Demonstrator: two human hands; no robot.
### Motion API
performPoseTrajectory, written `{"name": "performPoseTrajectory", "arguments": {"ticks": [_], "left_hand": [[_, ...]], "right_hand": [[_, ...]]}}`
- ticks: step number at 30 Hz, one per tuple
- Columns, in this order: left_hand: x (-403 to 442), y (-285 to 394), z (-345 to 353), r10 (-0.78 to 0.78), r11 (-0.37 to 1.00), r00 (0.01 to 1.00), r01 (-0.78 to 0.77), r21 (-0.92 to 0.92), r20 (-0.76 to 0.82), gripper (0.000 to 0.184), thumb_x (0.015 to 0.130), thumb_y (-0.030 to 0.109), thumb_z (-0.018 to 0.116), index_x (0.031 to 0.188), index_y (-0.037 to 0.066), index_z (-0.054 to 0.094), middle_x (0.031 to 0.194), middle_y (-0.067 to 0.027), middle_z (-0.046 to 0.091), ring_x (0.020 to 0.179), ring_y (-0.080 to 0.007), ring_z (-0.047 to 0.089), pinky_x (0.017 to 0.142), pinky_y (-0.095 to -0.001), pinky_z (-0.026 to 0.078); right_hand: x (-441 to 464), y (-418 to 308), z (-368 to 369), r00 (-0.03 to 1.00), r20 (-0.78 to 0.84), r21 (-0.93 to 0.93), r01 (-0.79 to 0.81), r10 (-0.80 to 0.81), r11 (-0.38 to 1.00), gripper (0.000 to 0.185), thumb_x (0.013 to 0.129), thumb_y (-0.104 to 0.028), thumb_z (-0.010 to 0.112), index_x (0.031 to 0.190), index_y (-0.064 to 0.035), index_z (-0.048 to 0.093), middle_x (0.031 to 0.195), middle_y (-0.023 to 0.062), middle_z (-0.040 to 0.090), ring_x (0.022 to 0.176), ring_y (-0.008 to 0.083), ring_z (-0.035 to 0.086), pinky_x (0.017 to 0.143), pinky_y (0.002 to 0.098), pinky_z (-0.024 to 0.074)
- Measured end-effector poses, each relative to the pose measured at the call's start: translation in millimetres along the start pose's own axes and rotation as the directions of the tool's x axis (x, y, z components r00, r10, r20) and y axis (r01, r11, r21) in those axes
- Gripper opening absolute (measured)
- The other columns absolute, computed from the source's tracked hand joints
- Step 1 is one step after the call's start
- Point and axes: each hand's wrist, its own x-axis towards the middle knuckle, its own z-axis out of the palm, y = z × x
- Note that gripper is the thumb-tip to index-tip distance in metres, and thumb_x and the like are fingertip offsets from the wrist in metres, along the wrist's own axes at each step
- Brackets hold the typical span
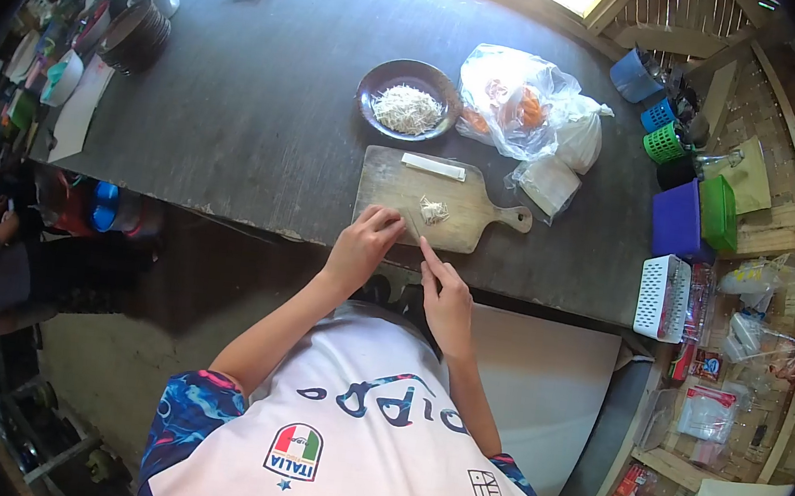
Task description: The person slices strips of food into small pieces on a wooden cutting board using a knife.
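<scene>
Right hand [448, 300]: fingers closed around the handle of a knife [412, 225], index finger stretched forward along it. Blade lay low over the near part of a wooden cutting board [386, 177], angled up and left. Left hand [367, 243]: fingers bent and bunched together at the board's near left edge, tips close beside the blade; could not tell whether they pinched anything.

Just beyond the blade, a small heap of pale slivers [433, 212] sat on the board. Farther up, near the far edge, one pale strip [433, 166] lay flat. Board handle pointed right.

Past the board stood a dark bowl [370, 84] holding a mound of white shreds [407, 111]. To its right, a clear plastic bag [501, 89] with orange contents; nearer, a wrapped pale block [548, 186]. All rested on a dark table [256, 117].
</scene>
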Motion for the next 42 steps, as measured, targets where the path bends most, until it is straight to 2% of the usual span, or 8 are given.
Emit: {"name": "performPoseTrajectory", "arguments": {"ticks": [4, 10, 19, 25, 29, 42], "left_hand": [[-1, 4, -3, 0.012, 1.000, 1.000, -0.012, 0.012, -0.005, 0.022, 0.094, 0.005, 0.075, 0.116, 0.000, 0.077, 0.120, -0.0087, 0.070, 0.116, -0.0297, 0.068, 0.096, -0.0403, 0.061], [2, 1, -6, 0.042, 0.999, 0.999, -0.042, 0.004, 0.015, 0.022, 0.094, 0.003, 0.077, 0.116, 0.000, 0.080, 0.118, -0.0097, 0.072, 0.112, -0.0322, 0.068, 0.094, -0.0447, 0.060], [2, 3, -6, 0.030, 0.999, 0.999, -0.030, 0.014, 0.014, 0.020, 0.093, 0.000, 0.077, 0.113, -0.002, 0.079, 0.119, -0.0098, 0.072, 0.114, -0.0324, 0.068, 0.094, -0.0436, 0.060], [2, 6, -6, 0.019, 1.000, 1.000, -0.019, -0.005, -0.010, 0.023, 0.090, -0.004, 0.079, 0.113, -0.001, 0.081, 0.118, -0.0102, 0.073, 0.109, -0.0323, 0.070, 0.092, -0.0438, 0.059], [3, 6, -8, 0.040, 0.999, 0.999, -0.040, 0.011, -0.001, 0.022, 0.091, -0.003, 0.080, 0.113, 0.000, 0.081, 0.118, -0.0100, 0.073, 0.109, -0.0322, 0.070, 0.091, -0.0436, 0.059], [2, 4, -3, 0.023, 1.000, 1.000, -0.023, -0.005, -0.004, 0.023, 0.093, -0.001, 0.080, 0.115, 0.002, 0.080, 0.118, -0.0084, 0.072, 0.110, -0.0311, 0.069, 0.092, -0.0433, 0.060]], "right_hand": [[-8, 6, 11, 1.000, -0.016, -0.055, 0.020, -0.021, 0.998, 0.047, 0.111, -0.025, 0.064, 0.157, -0.0379, 0.063, 0.096, 0.0123, 0.068, 0.089, 0.0369, 0.073, 0.080, 0.0499, 0.0578], [-18, 7, 12, 1.000, -0.002, -0.118, 0.020, -0.020, 0.993, 0.050, 0.110, -0.026, 0.065, 0.157, -0.0419, 0.061, 0.090, 0.0104, 0.064, 0.081, 0.0369, 0.072, 0.074, 0.0523, 0.0582], [-13, 7, 19, 0.999, -0.036, -0.110, 0.028, -0.032, 0.994, 0.050, 0.109, -0.024, 0.064, 0.156, -0.0412, 0.062, 0.091, 0.0106, 0.065, 0.081, 0.0367, 0.073, 0.073, 0.0510, 0.0601], [-24, -2, 12, 0.999, -0.043, -0.130, 0.002, -0.007, 0.992, 0.050, 0.110, -0.024, 0.064, 0.156, -0.0422, 0.062, 0.091, 0.0082, 0.066, 0.079, 0.0336, 0.075, 0.071, 0.0494, 0.0611], [-28, -7, 10, 0.998, -0.031, -0.130, -0.052, 0.048, 0.990, 0.052, 0.109, -0.021, 0.066, 0.157, -0.0416, 0.062, 0.091, 0.0081, 0.066, 0.079, 0.0327, 0.072, 0.072, 0.0475, 0.0592], [-34, 1, 8, 0.999, -0.039, -0.128, -0.024, 0.020, 0.992, 0.053, 0.108, -0.021, 0.066, 0.157, -0.0413, 0.061, 0.090, 0.0078, 0.065, 0.073, 0.0336, 0.074, 0.068, 0.0489, 0.0614]]}}
